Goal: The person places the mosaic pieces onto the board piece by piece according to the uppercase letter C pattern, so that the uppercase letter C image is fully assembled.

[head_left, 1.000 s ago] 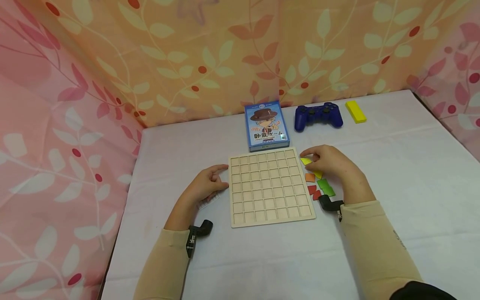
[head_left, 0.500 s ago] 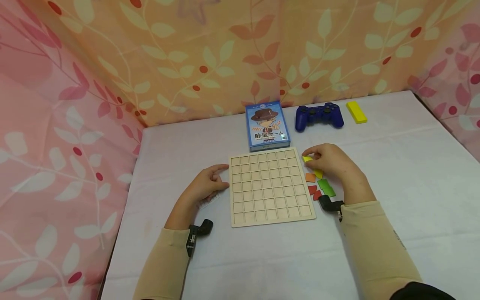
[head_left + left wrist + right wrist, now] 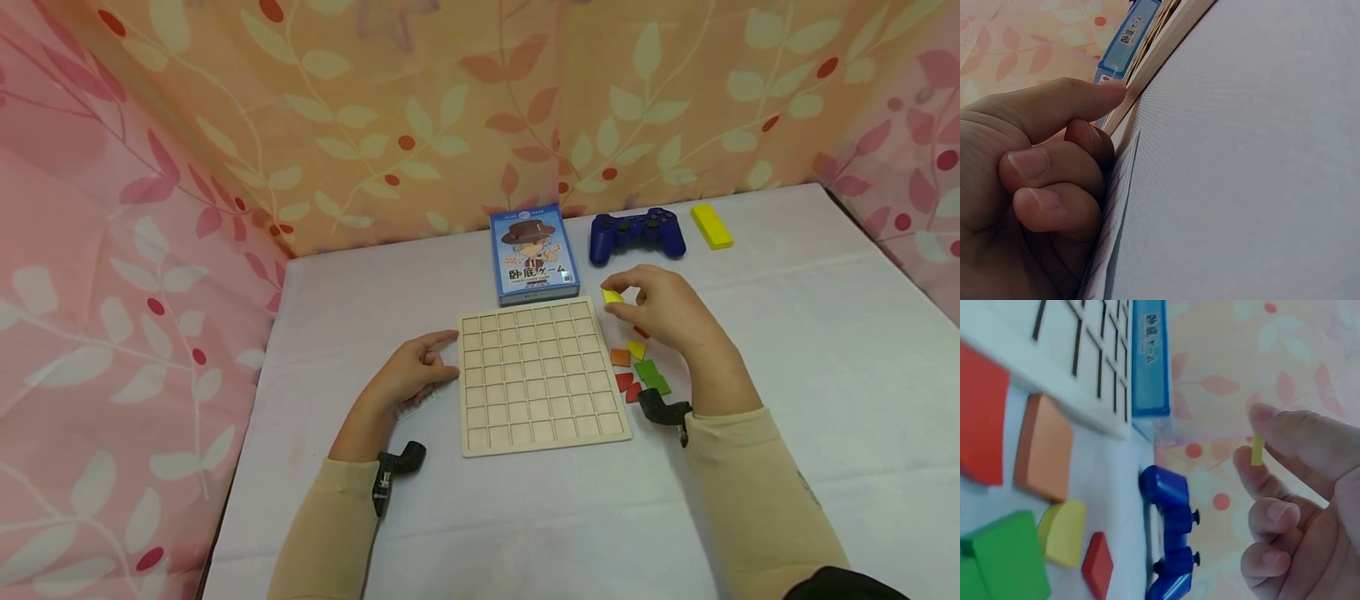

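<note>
My right hand (image 3: 663,310) pinches a small yellow tile (image 3: 612,297) between thumb and index finger, raised off the table beyond the board's upper right corner. In the right wrist view the yellow tile (image 3: 1257,451) appears edge-on. A pale wooden grid board (image 3: 528,392) lies flat in the middle. My left hand (image 3: 411,367) rests at the board's left edge, thumb and index finger apart and touching it, the other fingers curled. Right of the board lie an orange tile (image 3: 620,357), another yellow tile (image 3: 637,349), green tiles (image 3: 652,377) and red tiles (image 3: 624,382).
A blue game box (image 3: 534,254) lies behind the board. To its right are a dark blue game controller (image 3: 637,235) and a yellow block (image 3: 712,227). A printed paper (image 3: 417,403) lies partly under my left hand. Patterned curtains (image 3: 420,125) border the white table.
My right hand has lifted the yellow tile from the pile and moved it away from me. A red tile once covered by that hand now shows. My left hand stays put.
</note>
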Available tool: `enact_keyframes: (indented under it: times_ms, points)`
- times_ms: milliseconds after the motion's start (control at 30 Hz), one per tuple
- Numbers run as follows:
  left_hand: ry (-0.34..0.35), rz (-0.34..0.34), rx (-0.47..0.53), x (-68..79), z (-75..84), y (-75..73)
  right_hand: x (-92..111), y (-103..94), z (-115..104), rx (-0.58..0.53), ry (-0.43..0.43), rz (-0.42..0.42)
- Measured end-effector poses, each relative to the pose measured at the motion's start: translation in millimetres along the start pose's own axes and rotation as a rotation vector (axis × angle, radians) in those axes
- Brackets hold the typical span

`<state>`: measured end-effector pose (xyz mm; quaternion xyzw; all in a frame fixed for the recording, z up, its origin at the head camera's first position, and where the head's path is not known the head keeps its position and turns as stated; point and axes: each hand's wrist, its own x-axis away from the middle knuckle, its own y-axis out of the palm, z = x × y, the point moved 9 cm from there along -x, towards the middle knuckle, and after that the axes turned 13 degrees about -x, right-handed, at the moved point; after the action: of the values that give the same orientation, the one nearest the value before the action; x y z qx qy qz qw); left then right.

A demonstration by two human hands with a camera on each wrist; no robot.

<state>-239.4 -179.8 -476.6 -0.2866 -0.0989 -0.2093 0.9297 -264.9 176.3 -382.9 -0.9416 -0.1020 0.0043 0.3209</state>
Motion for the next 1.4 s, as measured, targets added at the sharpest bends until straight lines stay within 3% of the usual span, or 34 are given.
enact_keyframes:
  times_ms: [433,733,1167,1400]
  points:
    - [0.004,0.008,-0.001,1.6,-1.1,-0.1,7,4.0,-41,-0.089,-0.189,0.135]
    - [-0.027,0.009,0.021,6.8,-5.5,0.0,9,19.4,-60,-0.150,-0.289,0.179]
    - [-0.032,0.024,-0.058,3.3,-2.1,1.4,4,47.5,-73,-0.100,-0.372,0.118]
    - [-0.030,0.026,-0.093,-0.6,1.4,2.0,-3,65.4,-66,-0.061,-0.353,0.064]
